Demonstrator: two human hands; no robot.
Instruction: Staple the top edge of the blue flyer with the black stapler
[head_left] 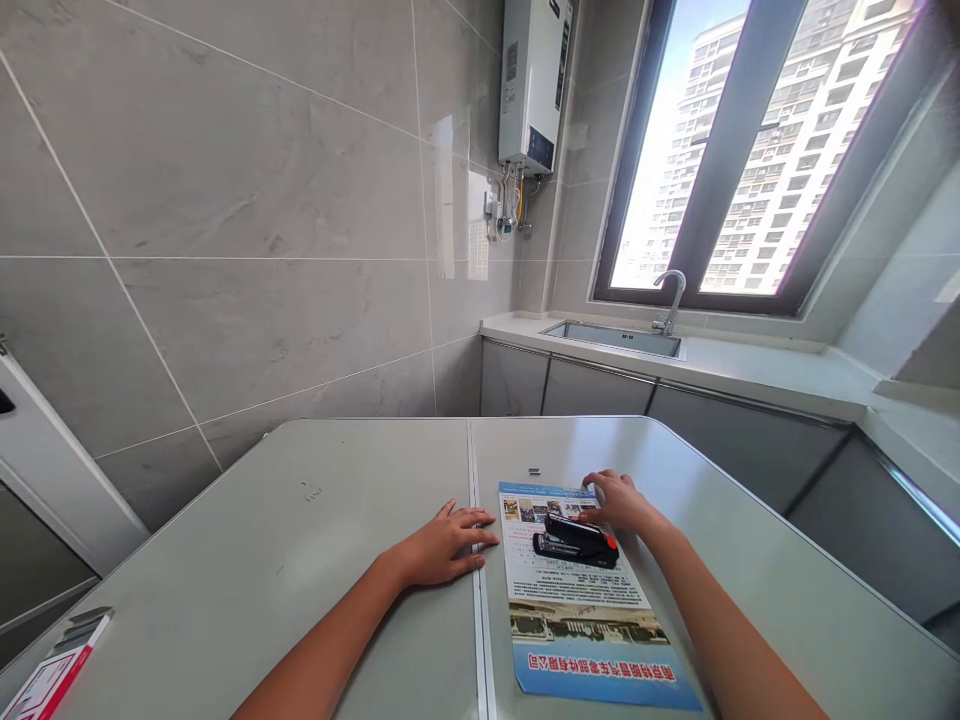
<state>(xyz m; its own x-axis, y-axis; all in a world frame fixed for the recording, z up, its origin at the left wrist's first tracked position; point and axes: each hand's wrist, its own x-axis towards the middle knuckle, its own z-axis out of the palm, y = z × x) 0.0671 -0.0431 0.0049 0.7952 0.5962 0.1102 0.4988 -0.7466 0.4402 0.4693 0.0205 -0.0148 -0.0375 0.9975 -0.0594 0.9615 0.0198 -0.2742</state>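
Looking down at a pale grey table (pixel 300 520) with a seam (pixel 473 470) running down the middle. Got the left hand (pixel 442 545) lying palm down on the tabletop, fingers spread flat and reaching across that seam, holding nothing.

Just right of it, got a printed flyer (pixel 581 610) lying flat on the table, photos along the far end and a blue band with red lettering at the near end. On the flyer's upper half, got a black stapler (pixel 576 540) with an orange tab at its right end, lying roughly crosswise.

Then the right hand (pixel 619 500) just behind the stapler, fingers loosely bent down onto the flyer's far edge, gripping nothing as far as can be seen. Hard to call actual contact with the stapler versus just sitting beside it, kinda hidden from this angle.

Also spotting a tiny dark bit (pixel 534 470) on the table beyond the flyer, too small to identify. Down at the near left corner, a red and white packet (pixel 49 680).

Further back, a steel sink (pixel 615 338) with a faucet (pixel 671 300) under a window (pixel 750 150), plus a white water heater (pixel 534 80) up on the tiled wall.
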